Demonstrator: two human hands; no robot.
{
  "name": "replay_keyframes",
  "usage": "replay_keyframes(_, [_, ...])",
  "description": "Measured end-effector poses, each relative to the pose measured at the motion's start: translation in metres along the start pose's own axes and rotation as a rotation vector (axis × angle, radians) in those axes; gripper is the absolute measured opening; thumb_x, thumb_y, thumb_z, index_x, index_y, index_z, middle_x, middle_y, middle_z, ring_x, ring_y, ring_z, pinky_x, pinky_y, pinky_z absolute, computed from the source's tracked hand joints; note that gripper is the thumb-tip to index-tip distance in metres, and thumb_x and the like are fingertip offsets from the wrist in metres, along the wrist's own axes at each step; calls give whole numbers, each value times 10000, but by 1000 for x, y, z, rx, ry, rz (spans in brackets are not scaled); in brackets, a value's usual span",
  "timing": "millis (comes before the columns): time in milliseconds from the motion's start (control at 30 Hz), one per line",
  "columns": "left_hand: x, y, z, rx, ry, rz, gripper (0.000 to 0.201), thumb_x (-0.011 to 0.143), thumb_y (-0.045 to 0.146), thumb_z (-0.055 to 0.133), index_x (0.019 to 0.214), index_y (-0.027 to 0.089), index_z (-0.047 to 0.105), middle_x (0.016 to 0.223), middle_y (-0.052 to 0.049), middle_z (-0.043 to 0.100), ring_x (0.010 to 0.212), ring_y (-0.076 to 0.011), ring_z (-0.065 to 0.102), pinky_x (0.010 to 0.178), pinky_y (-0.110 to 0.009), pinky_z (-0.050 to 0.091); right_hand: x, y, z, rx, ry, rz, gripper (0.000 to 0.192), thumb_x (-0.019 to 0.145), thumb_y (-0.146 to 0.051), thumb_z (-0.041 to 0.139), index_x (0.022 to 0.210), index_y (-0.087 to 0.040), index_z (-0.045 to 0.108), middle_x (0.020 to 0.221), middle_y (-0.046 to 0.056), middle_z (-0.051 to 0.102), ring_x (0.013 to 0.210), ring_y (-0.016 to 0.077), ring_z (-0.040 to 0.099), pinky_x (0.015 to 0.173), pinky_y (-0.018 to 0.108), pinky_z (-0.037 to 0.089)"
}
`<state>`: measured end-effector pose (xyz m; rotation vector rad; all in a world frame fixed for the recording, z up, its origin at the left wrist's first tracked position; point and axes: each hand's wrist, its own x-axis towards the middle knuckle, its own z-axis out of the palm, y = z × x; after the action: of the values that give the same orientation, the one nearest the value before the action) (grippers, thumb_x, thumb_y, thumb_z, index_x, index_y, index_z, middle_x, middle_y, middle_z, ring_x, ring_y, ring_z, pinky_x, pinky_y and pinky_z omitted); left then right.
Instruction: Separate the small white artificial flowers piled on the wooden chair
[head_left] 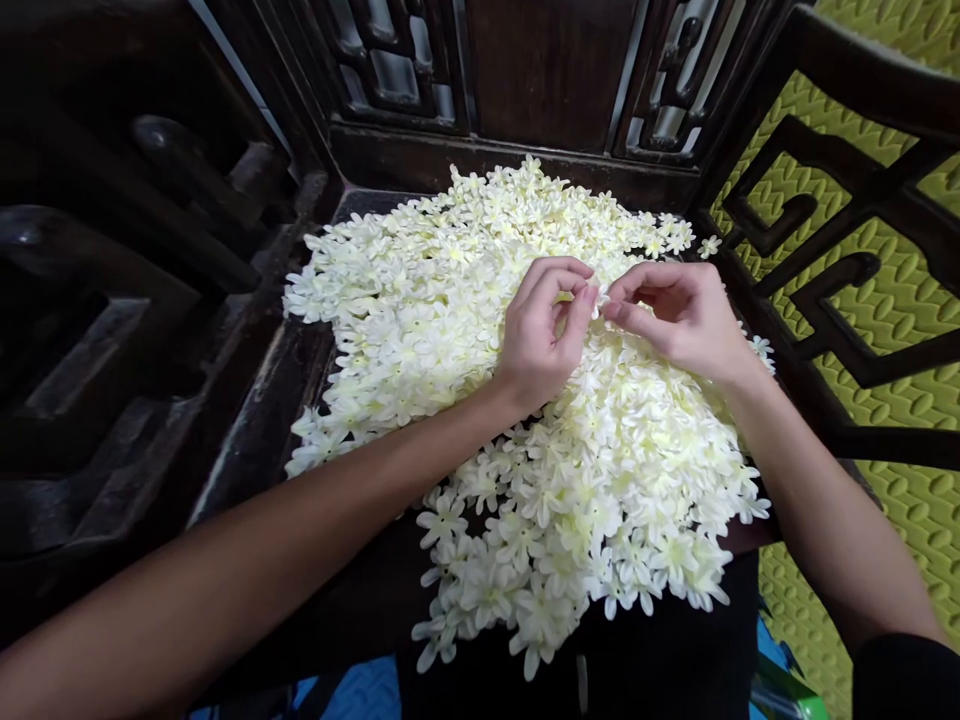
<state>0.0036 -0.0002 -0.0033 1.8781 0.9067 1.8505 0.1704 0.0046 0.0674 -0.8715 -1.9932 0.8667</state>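
Head view: small cream flower pinched between fingertips

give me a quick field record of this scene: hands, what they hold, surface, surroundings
left hand: raised over the pile, fingertips pinched against the right hand's
right hand: fingertips meet the left hand's at a small white flower piece, mostly hidden
flower pile: heap of white and cream flowers under both hands
surface: dark wooden chair seat, carved back and arms
floor: yellow-green patterned mat at right
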Motion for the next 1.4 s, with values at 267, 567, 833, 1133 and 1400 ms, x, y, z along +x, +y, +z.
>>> replay_keyframes(267, [-2, -3, 4, -80, 33, -8, 137, 974, 347, 513, 955, 229, 581, 1117, -71, 525, 1025, -171, 575, 718, -289, 609, 1, 4, 2, -157, 224, 20, 174, 771, -39, 660, 692, -192, 686, 686, 24, 659, 587, 138, 547, 523, 308, 410])
replay_keyframes(567, [0, -5, 1, -81, 73, -48, 145, 947, 337, 567, 866, 217, 579, 1054, -68, 569, 1068, -187, 577, 802, -316, 578, 6, 17, -14, -33, 313, -21, 97, 805, -122, 735, 759, -207, 738, 728, 21, 692, 641, 145, 608, 564, 289, 482])
replay_keyframes(833, [-1, 3, 3, -180, -42, -64, 148, 961, 360, 554, 1076, 272, 582, 1108, -54, 617, 1070, -179, 632, 839, -338, 613, 0, 0, -2, 180, 23, -29, 123, 760, -103, 793, 843, -193, 784, 752, 3, 715, 626, 121, 609, 560, 251, 486])
replay_keyframes(1133, [-1, 6, 3, -178, 6, -63, 150, 960, 370, 565, 992, 234, 618, 953, -34, 647, 868, -135, 658, 758, -305, 612, -1, -3, -3, 237, -16, -20, 136, 786, -129, 808, 888, -219, 804, 829, 17, 760, 755, 151, 705, 699, 265, 595])
replay_keyframes(1400, [-1, 5, 3, -201, 19, -46, 134, 953, 346, 580, 977, 227, 638, 954, -33, 649, 856, -129, 656, 733, -293, 617, -1, -3, -2, 183, 6, 3, 95, 785, -249, 833, 877, -254, 808, 819, 33, 755, 723, 177, 698, 648, 314, 604])
